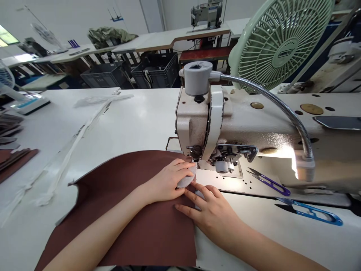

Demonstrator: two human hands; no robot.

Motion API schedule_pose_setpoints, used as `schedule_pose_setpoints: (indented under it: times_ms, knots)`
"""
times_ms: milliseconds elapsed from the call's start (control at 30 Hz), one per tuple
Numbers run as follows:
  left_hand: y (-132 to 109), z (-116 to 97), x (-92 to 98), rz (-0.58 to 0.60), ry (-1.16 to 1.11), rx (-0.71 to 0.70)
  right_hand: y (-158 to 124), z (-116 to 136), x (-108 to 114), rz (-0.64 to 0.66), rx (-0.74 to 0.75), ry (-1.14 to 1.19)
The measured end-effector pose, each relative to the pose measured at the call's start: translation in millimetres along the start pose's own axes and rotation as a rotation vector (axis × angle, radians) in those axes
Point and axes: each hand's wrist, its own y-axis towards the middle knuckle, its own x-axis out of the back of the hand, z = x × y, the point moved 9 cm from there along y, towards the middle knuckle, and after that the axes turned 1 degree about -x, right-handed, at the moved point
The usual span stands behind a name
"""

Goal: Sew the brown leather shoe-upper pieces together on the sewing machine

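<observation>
A large sheet of brown leather-like material (163, 233) lies on the white table, its right edge beside the sewing machine's needle area (196, 160). My left hand (167, 178) rests on the sheet, with fingers and thumb around a small rounded grey fabric piece (186, 181) that they hold against it. Close to the right edge, my right hand (211, 210) lies with fingers spread and fingertips touching the sheet. A second bit of grey material (199, 196) shows partly under its fingers; the rest is hidden.
The sewing machine (237, 120) has a lit lamp (304, 165) on a bendable metal neck. Purple thread snips (270, 183) and blue thread snips (313, 213) lie at the right. A green fan (282, 49) stands behind. Brown pieces (17, 162) are stacked at the far left.
</observation>
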Motion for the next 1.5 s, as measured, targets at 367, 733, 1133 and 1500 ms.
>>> schedule_pose_setpoints:
  times_ms: [367,733,1133,1500]
  knots:
    - [7.1,7.8,2.4,0.015,0.019,0.034,-0.1,-4.9,-1.4,-0.043,0.001,-0.034]
    - [-6.3,-1.8,-5.4,0.047,0.288,-0.031,-8.1,32.2,0.8,0.043,0.179,-0.132]
    - [5.2,3.3,-7.9,-0.105,0.390,0.022,-3.7,17.9,10.0,-0.048,0.176,-0.163]
    - [8.2,-2.2,-1.8,-0.164,0.375,-0.058,-3.1,2.4,17.4,-0.139,0.110,-0.160]
